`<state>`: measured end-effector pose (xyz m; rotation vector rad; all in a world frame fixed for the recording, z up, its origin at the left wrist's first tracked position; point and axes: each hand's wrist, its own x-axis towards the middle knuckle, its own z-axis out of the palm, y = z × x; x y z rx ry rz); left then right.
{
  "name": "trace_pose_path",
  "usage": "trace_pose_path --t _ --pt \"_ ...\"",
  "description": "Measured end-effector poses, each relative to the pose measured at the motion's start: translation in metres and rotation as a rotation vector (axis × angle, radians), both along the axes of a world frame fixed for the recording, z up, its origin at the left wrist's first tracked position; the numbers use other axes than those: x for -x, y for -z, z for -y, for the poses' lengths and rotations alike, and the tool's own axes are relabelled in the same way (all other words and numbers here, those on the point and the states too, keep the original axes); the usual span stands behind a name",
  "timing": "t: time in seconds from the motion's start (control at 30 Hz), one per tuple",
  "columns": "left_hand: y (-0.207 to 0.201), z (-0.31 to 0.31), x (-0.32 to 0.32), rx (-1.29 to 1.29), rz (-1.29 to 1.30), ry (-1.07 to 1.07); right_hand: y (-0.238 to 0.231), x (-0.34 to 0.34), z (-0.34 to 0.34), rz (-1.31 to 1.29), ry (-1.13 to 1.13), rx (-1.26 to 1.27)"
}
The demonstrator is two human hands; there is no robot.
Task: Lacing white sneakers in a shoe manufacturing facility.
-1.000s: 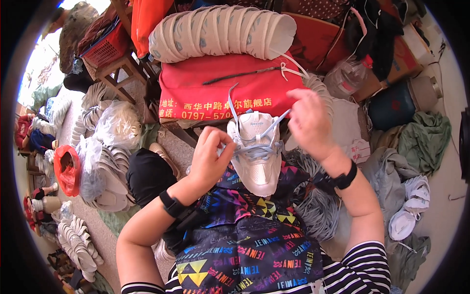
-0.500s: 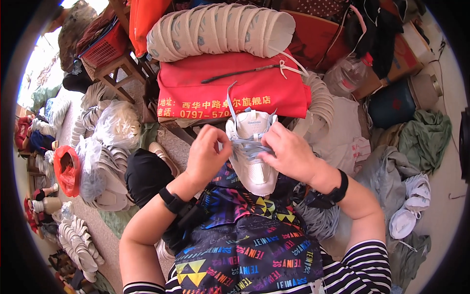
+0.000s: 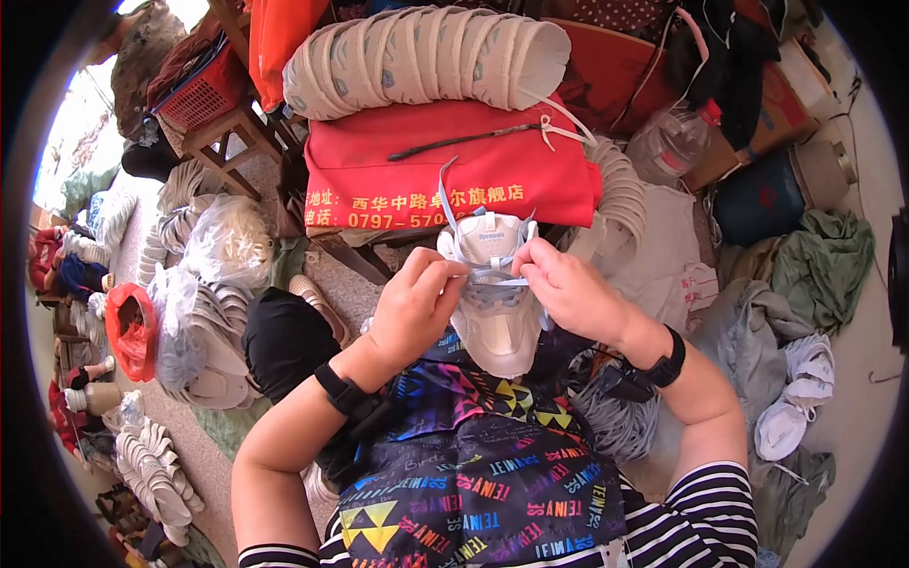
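A pale cream-white sneaker (image 3: pixel 498 343) rests on my apron, toe toward me and tongue away. Grey-blue shoelace (image 3: pixel 494 293) crosses its front through the eyelets. One lace end stands up past the tongue on the left, over red cloth. My left hand (image 3: pixel 417 295) is closed in a pinch at the left eyelet edge, fingertips on the lace. On the opposite side, my right hand (image 3: pixel 566 290) pinches the lace between thumb and forefinger. A stretch of lace runs across the shoe between both hands. The sneaker's sole is hidden from here.
Ahead stands a bench draped with red cloth (image 3: pixel 379 180), carrying a long row of nested shoe uppers (image 3: pixel 426 62) and a thin dark stick (image 3: pixel 464 140). Bundled shoe pieces and plastic bags (image 3: pixel 227 241) lie left. A bundle of grey laces (image 3: pixel 620 417) hangs by my right side.
My left hand has moved right and closed at the shoe's eyelets. My right hand has tightened into a pinch on the lace, slightly farther right. The sneaker has stayed nearly in place.
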<state>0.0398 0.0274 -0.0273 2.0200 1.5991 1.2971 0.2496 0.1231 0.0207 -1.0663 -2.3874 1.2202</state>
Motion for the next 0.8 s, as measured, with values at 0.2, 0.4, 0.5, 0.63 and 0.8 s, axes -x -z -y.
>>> trace_pose_path --t 0.2,0.4,0.5,0.63,0.8 --pt "0.001 0.002 -0.002 0.013 0.200 -0.145 -0.014 0.002 0.010 0.130 -0.115 -0.218" --pt "-0.005 -0.002 -0.004 0.019 -0.018 0.020 -0.007 -0.007 -0.002 0.108 -0.084 -0.028" --pt "-0.007 -0.007 -0.005 -0.022 -0.076 0.000 0.004 -0.030 -0.024 0.038 -0.213 0.100" --pt "-0.014 -0.016 -0.004 -0.023 -0.122 -0.045 -0.003 -0.050 -0.040 0.072 -0.237 0.252" --pt "-0.018 -0.025 -0.010 -0.045 -0.137 -0.021 -0.012 -0.062 -0.052 0.012 -0.289 0.442"
